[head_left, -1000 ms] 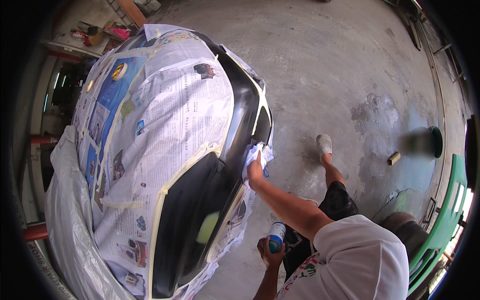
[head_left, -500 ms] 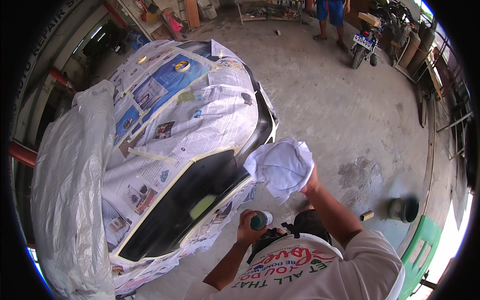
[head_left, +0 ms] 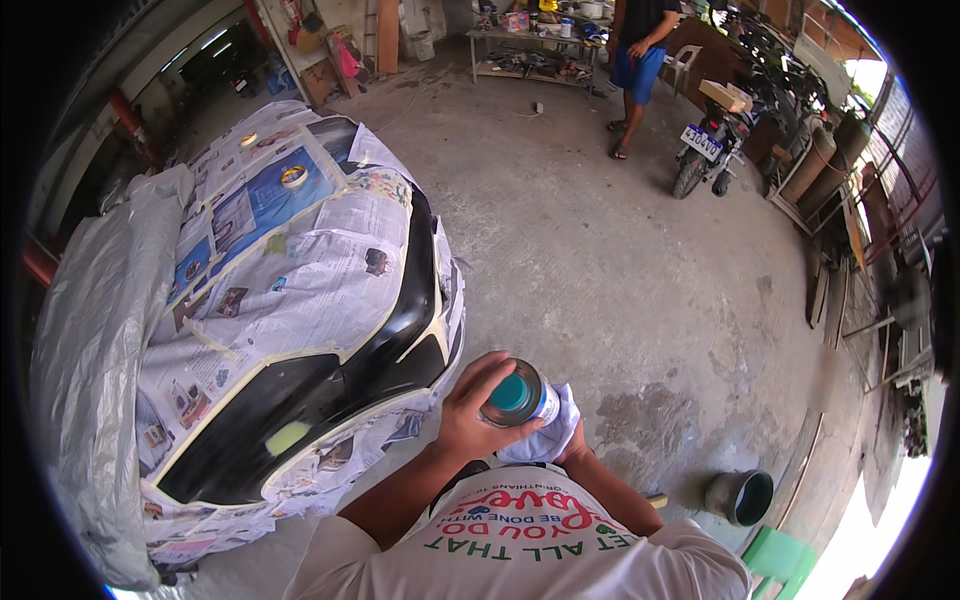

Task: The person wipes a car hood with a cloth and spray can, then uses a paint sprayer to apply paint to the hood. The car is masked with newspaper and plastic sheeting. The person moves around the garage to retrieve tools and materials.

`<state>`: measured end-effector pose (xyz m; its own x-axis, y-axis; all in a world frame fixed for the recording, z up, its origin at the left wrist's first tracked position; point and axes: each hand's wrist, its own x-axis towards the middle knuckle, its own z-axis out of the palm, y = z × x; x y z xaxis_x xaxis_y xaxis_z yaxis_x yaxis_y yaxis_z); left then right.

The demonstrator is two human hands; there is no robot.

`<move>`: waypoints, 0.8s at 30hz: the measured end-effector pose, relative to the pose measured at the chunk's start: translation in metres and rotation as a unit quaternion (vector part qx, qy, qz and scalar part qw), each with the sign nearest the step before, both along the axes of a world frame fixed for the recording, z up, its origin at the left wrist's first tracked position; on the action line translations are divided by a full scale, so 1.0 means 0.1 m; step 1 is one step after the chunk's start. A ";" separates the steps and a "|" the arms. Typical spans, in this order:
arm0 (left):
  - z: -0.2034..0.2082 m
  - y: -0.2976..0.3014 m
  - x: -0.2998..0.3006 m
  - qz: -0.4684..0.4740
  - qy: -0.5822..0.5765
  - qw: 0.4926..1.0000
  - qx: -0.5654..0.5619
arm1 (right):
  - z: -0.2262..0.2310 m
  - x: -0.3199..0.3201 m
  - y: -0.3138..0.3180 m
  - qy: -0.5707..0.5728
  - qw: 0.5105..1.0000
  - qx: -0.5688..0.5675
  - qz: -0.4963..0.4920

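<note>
In front of my chest, my left hand (head_left: 470,405) is wrapped round a small metal can (head_left: 512,394) with a blue-and-white label. Its round end facing up is teal; I cannot tell whether that is a lid or the contents. Just right of the can, my right hand (head_left: 577,450) grips a white cloth (head_left: 545,437), partly hidden behind the can. To the left stands a car covered in newspaper (head_left: 320,270) and masking tape. Its bare black panel (head_left: 245,430) has a pale green patch (head_left: 288,438) on it.
Grey plastic sheeting (head_left: 105,330) hangs over the car's left side. Tape rolls (head_left: 293,177) lie on the newspaper. A dark bucket (head_left: 740,497) and a green plastic piece (head_left: 778,560) are at lower right. Farther off are a person (head_left: 637,75), a motorcycle (head_left: 708,140) and a cluttered table (head_left: 530,75).
The cloth, spread out in my right hand before, has come down and in beside the can. My left hand has raised the can. The view has shifted right; the car sits farther left.
</note>
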<state>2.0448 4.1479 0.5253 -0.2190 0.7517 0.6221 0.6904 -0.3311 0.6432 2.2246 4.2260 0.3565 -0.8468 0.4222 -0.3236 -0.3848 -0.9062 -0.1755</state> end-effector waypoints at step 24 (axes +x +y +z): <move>0.07 5.29 0.58 0.076 -0.085 0.990 -0.083 | 0.50 0.56 5.97 -0.108 0.977 0.158 0.090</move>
